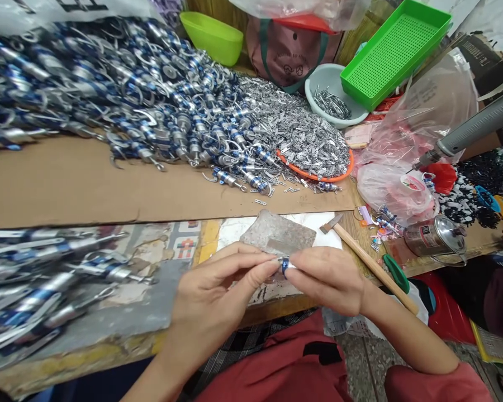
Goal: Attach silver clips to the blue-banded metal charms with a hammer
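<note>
Between my two hands is a small blue-and-silver cylindrical metal part [284,267], mostly hidden by the fingers. The fingertips of my left hand [220,290] pinch its left end; any smaller piece there is too hidden to name. My right hand [329,279] is closed round its right side. Just beyond the hands lies a flat grey metal block [272,228] on white paper. A hammer [373,267] with a wooden handle rests to the right of my right hand. Similar blue-and-silver parts with curved levers [171,120] form a big heap at the back left.
Small perforated metal plates [314,134] are heaped in an orange-rimmed tray. More blue-and-silver parts [37,301] lie at front left. Behind stand a pale bowl [312,84] of metal pins and a green basket [396,53]. An electric screwdriver [478,128] hangs in from the right, above a metal pot [423,237].
</note>
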Motion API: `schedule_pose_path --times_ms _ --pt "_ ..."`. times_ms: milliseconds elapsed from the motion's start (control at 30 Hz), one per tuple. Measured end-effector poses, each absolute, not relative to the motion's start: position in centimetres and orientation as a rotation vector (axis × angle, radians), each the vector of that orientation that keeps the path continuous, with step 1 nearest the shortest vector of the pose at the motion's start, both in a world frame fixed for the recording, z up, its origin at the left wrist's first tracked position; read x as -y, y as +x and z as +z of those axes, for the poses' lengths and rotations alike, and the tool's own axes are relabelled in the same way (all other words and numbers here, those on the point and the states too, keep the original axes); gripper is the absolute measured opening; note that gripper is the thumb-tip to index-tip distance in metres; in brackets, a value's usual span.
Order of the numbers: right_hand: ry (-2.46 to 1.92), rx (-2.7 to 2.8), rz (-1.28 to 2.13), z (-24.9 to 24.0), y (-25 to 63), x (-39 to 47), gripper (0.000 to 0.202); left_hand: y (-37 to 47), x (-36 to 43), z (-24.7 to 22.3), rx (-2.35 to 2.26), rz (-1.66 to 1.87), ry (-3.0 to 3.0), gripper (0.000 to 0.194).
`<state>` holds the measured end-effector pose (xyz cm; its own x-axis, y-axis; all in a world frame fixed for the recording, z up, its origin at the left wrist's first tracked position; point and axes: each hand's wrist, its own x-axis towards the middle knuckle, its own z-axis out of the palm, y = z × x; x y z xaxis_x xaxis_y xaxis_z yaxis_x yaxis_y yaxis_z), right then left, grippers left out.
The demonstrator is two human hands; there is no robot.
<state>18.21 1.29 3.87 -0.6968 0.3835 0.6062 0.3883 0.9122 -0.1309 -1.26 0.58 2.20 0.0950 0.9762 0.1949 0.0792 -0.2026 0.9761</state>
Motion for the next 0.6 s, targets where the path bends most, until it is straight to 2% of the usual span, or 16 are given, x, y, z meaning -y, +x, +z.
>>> schedule_pose_path --times_ms 200,433,533,600 --pt "-0.623 2.415 -0.007 4.3 18.3 -1.3 0.02 -1.3 -0.7 2.8 -1.128 1.308 1.66 0.016" --pt "-0.803 2.256 0.184 3.1 18.0 -0.1 0.017 -0.6 0.4 2.3 -1.102 1.131 1.173 0.013" --pt "-0.889 2.197 0.422 4.0 18.1 -0.1 0.012 0.0 0.9 1.8 -1.099 1.104 0.874 0.036" --pt "-0.907 2.225 0.561 4.6 18.4 -1.1 0.014 0.4 0.9 1.5 -1.084 1.081 0.817 0.039"
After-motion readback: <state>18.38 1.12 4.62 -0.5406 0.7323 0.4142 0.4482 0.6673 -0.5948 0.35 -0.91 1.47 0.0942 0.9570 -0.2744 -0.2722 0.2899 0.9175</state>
